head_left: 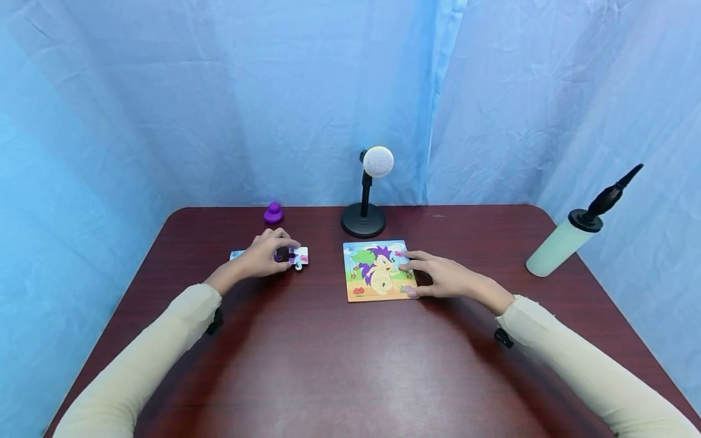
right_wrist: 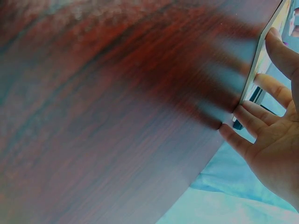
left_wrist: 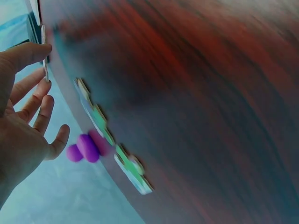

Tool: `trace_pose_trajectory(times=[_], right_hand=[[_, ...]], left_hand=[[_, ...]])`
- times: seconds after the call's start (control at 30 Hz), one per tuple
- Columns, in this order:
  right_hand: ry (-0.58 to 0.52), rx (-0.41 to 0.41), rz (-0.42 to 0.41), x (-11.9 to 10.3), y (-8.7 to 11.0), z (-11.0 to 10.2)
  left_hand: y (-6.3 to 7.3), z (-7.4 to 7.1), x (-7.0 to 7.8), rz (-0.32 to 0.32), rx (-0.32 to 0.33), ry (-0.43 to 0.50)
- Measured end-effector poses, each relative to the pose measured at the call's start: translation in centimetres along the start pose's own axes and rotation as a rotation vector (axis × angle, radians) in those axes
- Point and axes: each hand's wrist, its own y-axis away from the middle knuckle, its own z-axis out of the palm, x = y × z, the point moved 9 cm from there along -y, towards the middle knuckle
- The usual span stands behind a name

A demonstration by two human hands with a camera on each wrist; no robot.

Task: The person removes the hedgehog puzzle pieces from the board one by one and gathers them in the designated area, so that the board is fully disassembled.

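My left hand (head_left: pixel 263 252) pinches a jigsaw puzzle piece (head_left: pixel 300 256) between thumb and fingers, above the left part of the table. The piece is white with pink and dark markings and appears edge-on in the left wrist view. More puzzle pieces (left_wrist: pixel 96 112) lie beneath and behind this hand, mostly hidden by it in the head view. Right of centre is a square puzzle board (head_left: pixel 378 274) picturing a purple-haired hedgehog character. With spread fingers, my right hand (head_left: pixel 443 275) rests at the board's right edge, thumb on its lower right corner.
A white-headed microphone (head_left: pixel 378 162) on a round black stand (head_left: pixel 364 220) rises behind the board. A purple knobbed object (head_left: pixel 273 213) sits near the back edge. On the right stands a pale green hand pump (head_left: pixel 560 246) with black nozzle. Blue curtains (head_left: pixel 306 103) enclose the dark table (head_left: pixel 350 365).
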Motion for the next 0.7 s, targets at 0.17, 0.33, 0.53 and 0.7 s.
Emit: trace_pose_trajectory(times=[0.17, 0.33, 0.53, 0.7], right_hand=[[-0.002, -0.001, 0.005, 0.0, 0.0, -0.1], [-0.006, -0.004, 0.007, 0.0, 0.1, 0.0], [-0.005, -0.003, 0.002, 0.1, 0.0, 0.1], [-0.007, -0.001, 0.002, 0.1, 0.0, 0.1]], left_hand=[[0.4, 0.1, -0.9, -0.008, -0.025, -0.015], [0.5, 0.3, -1.3, -0.024, -0.056, -0.017], [0.4, 0.6, -2.0, -0.065, -0.092, -0.014], [0.4, 0.7, -2.4, -0.083, -0.118, -0.003]])
